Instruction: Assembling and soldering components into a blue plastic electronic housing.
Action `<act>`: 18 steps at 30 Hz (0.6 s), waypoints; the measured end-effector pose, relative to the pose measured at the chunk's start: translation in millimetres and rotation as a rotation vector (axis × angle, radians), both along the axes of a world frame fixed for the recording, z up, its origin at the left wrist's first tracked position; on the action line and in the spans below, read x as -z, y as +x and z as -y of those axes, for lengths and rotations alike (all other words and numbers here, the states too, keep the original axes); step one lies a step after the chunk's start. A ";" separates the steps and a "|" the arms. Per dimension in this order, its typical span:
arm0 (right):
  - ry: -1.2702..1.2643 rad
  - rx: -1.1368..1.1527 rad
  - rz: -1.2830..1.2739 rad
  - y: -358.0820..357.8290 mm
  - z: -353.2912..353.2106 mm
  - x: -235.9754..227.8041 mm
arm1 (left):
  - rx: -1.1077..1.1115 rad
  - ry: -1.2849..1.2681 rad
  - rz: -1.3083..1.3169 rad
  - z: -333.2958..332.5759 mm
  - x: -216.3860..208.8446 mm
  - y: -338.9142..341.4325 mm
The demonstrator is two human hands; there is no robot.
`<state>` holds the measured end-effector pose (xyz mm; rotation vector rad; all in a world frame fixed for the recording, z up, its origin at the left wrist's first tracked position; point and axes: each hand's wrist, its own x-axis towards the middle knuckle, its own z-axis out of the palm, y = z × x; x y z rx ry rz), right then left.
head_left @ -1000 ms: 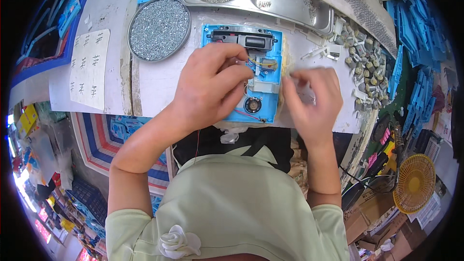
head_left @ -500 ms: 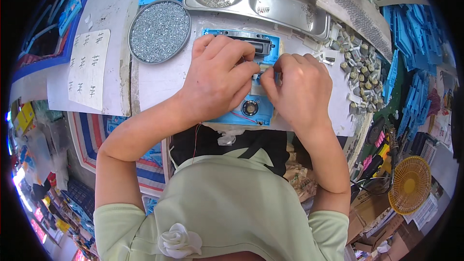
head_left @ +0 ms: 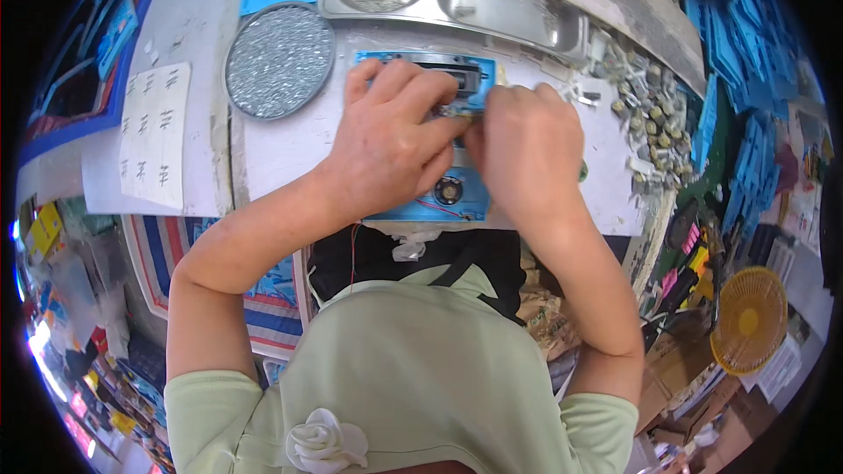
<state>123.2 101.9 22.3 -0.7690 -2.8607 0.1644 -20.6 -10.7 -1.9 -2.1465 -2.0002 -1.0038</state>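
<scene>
Housing of light-blue plastic (head_left: 475,199), rectangular, shallow and open-faced, lies at the near edge of the white tabletop (head_left: 285,154), squarely before the person. A round dark speaker (head_left: 449,190) sits in its near end, with a thin red wire (head_left: 439,208) just beside it; a black plastic bar-shaped unit (head_left: 471,79) shows at the far end. The left hand (head_left: 391,136) covers the housing's left side, thumb and forefinger drawn close together over the middle, where a small pale-and-yellowish part (head_left: 457,111) shows by the tips; whether they grasp it I cannot tell. The right hand (head_left: 529,140) comes in from the right with fingers curled, its tips hidden, so its hold cannot be told either.

To do this fine work well, one hand should steady the part while the other adjusts it, pressing straight down rather than sideways, with the housing flat on the table. The red wire is best left slack and clear of the fingers, since a tug could strain its joint. Stray pieces from the round grey dish of silvery screws (head_left: 279,60) at left, or the heap of small grey-and-white cylindrical parts (head_left: 654,114) at right, should stay outside the housing.
</scene>
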 end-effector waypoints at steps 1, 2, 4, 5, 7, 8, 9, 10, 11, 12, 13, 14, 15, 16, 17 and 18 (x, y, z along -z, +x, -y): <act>0.063 -0.029 0.099 -3.8 5.6 -3.8 | 0.000 -0.037 -0.015 -0.1 -0.3 -0.5; 0.135 -0.051 0.212 -8.5 11.5 -7.5 | 0.008 -0.060 -0.019 1.3 -2.4 -3.6; 0.238 -0.086 0.168 -11.1 21.9 -11.1 | 0.014 -0.073 -0.009 -1.2 -8.2 -3.3; 0.226 -0.072 0.183 -8.6 24.2 -14.0 | 0.014 -0.081 -0.016 -2.2 -11.7 -4.4; 0.187 -0.056 0.200 -3.2 25.8 -18.4 | 0.033 -0.111 -0.036 -8.3 -18.6 -5.2; 0.153 -0.081 0.211 2.4 18.4 -20.4 | 0.049 -0.133 -0.050 -11.2 -21.7 -6.6; 0.117 -0.110 0.223 13.3 5.6 -24.0 | 0.062 -0.157 -0.063 -16.0 -22.4 -6.9; 0.078 -0.161 0.223 22.3 -7.8 -27.8 | 0.095 -0.144 -0.068 -16.7 -22.2 -10.3; -0.085 -0.012 -0.077 44.4 -39.9 -8.1 | 0.121 -0.136 -0.076 -16.0 -19.8 -15.5; -0.117 0.203 -0.314 64.6 -75.0 -20.4 | 0.135 -0.142 -0.088 -12.4 -16.9 -22.6; -0.115 0.506 -0.197 71.3 -104.6 -47.9 | 0.177 -0.119 -0.098 -13.7 -11.3 -28.5; 0.047 0.534 -0.153 107.4 -148.4 -41.1 | 0.201 -0.101 -0.116 -14.9 -11.9 -31.1; 0.228 0.596 -0.090 150.9 -187.8 -43.1 | 0.258 -0.063 -0.119 -23.9 -12.0 -32.3; 0.157 0.723 0.044 173.4 -209.1 -39.1 | 0.287 -0.039 -0.141 -25.2 -11.1 -36.0; 0.116 0.761 0.114 187.7 -219.7 -36.4 | 0.301 -0.035 -0.137 -26.6 -10.9 -37.1; 0.079 0.798 0.187 195.2 -226.6 -31.3 | 0.315 -0.027 -0.132 -27.1 -9.2 -39.5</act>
